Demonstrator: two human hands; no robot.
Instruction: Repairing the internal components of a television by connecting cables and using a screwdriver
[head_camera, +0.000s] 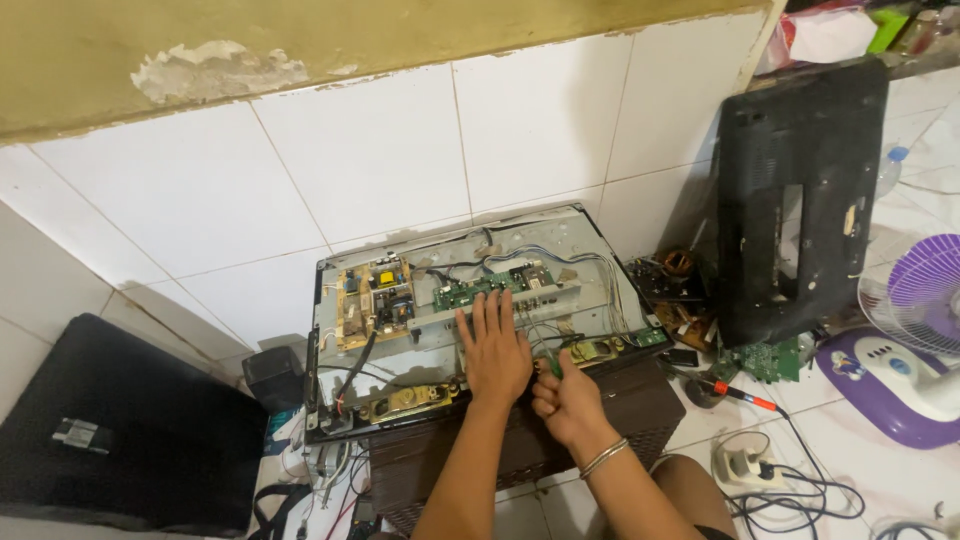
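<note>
An opened flat television (340, 400) lies face down on a dark stand, its metal back plate bare. A tan power board (376, 300) sits at its left and a green main board (485, 287) at its middle, joined by thin wires. My left hand (493, 345) rests flat on the metal plate just below the green board, fingers spread. My right hand (568, 397) is closed around a screwdriver handle, its tip down near the panel's lower edge beside a small speaker (598, 349). A metal bangle circles my right wrist.
The television's black back cover (800, 190) leans against the tiled wall at right. A purple and white fan (915, 340), a power strip (745, 465), a red-handled tool (740, 394) and loose boards lie on the floor right. A black case (120, 430) sits at left.
</note>
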